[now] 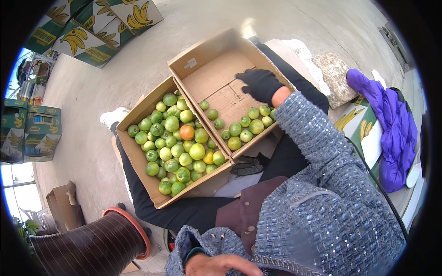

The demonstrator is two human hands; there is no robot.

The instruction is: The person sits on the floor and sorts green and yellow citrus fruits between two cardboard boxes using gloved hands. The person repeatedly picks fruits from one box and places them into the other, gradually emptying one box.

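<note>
My right hand [261, 86], in a black glove, is over the right cardboard box [221, 71] with its fingers apart and nothing visible in them. Along the near side of that box lie several green tomatoes [245, 135]. The left cardboard box [142, 185] is tilted against it and heaped with tomatoes [171, 123], mostly green, with one orange tomato [187, 132] and a few yellowish ones. Bare and low in front of my body, my left hand [221, 265] shows an outstretched finger. Its lower part is cut off by the picture's edge, and I see nothing held in it.
Both boxes rest between my spread legs. Printed banana boxes [87, 43] are stacked at the far left. A dark ribbed container with a red rim [146, 232] stands at the near left. On the right are a rough stone [332, 76] and a purple garment [391, 133] over another box.
</note>
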